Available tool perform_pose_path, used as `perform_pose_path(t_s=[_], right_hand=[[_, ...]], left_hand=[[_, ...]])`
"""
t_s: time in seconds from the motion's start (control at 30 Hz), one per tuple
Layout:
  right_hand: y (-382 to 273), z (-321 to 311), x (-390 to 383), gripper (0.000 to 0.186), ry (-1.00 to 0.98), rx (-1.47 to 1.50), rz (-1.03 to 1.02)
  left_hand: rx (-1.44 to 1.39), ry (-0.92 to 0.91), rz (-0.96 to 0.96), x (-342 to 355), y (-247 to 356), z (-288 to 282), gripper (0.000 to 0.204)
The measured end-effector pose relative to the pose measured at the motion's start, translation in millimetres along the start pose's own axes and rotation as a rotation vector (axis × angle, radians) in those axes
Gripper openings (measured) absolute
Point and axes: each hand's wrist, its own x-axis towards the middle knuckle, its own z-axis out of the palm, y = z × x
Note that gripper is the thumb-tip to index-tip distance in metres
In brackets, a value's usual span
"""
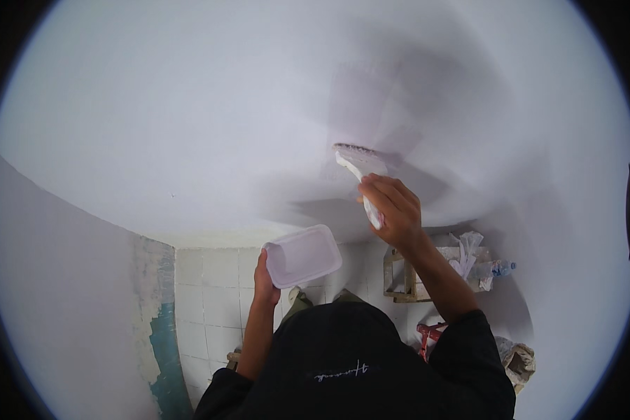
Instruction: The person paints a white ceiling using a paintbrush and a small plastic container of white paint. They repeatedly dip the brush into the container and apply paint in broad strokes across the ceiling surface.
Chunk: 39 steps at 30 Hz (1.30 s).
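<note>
A wide paintbrush [357,161] with a white handle is in my right hand [395,210], fingers closed round the handle. Its bristles rest at or very near the white wall [189,126], where a patch of pale lilac paint [357,98] and the brush's shadow show. My left hand [264,280] grips the near left end of a rectangular plastic tub [302,252] holding pale lilac paint, below and left of the brush.
A left wall strip [162,350] shows peeling teal. Below lies white tiled floor [217,301]. At right are a wooden crate [399,280] with plastic bags [465,252] and a bottle [500,268], a red metal object [427,336] and a crumpled sack [521,364].
</note>
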Motion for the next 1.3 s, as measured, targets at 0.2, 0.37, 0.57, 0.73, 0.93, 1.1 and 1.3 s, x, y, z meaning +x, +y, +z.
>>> perform_pose_path(t_s=[0.2,0.37,0.57,0.73,0.93,1.1,1.3], right_hand=[[8.7,9.6,-44.8,0.032,0.062,-0.124,-0.201],[12.9,35.7,-91.5,0.039,-0.063,-0.07,-0.139],[13.6,53.4,-104.4,0.023,-0.198,0.03,-0.104],[19.6,69.1,-112.3,0.028,-0.251,0.033,-0.081],[22.1,59.5,-76.4,0.029,-0.236,0.119,0.149],[18.9,14.6,-11.4,0.042,-0.156,0.113,0.201],[11.3,-6.3,-5.6,0.03,0.035,-0.066,-0.079]], left_hand=[[-0.006,0.013,-0.008,-9.7,7.7,7.8,0.059],[-0.022,0.015,-0.003,-9.0,4.9,4.0,0.059],[-0.005,0.002,-0.013,-4.1,3.3,-3.6,0.058],[0.004,-0.01,-0.009,-4.1,5.6,-0.9,0.058],[0.012,-0.002,-0.007,1.3,0.3,-1.9,0.059],[0.012,0.014,-0.023,-0.3,0.4,-2.4,0.06],[0.006,0.013,-0.018,-5.2,0.8,1.8,0.061]])
